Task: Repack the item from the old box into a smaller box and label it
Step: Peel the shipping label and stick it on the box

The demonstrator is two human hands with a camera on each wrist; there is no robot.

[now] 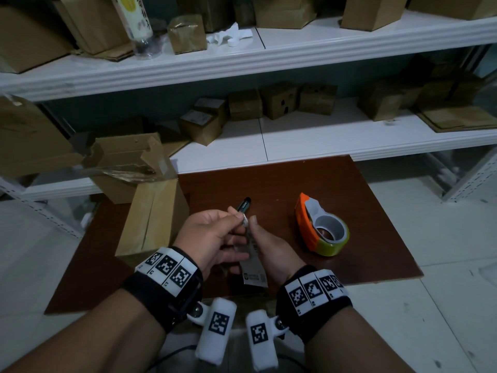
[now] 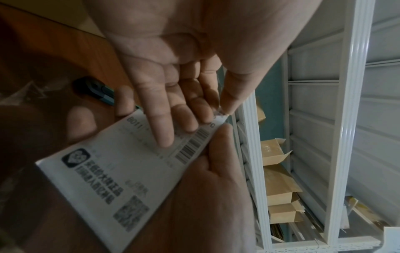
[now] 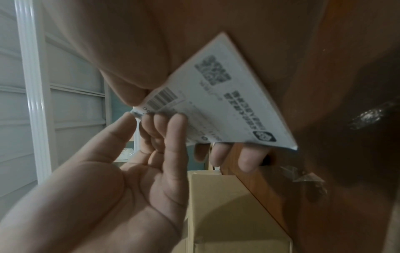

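The left hand [image 1: 212,238] pinched the far corner of the label [image 2: 121,171] between thumb and fingers; the right hand [image 1: 269,251] gripped the label's edge, thumb on top, fingers curled beneath. The step in hand appeared to be peeling the backing: hold the sheet taut, lift only the corner, and keep the adhesive off the fingers. The label lay between both palms. The box [image 1: 153,214] stood at 9 o'clock, the tape dispenser [image 1: 320,227] at 3 o'clock, a dark pen [image 1: 243,205] at 12 o'clock.

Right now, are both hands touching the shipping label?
Touching. The left wrist view shows the left hand pinching the shipping label at its top corner, while the right hand grips its edge.
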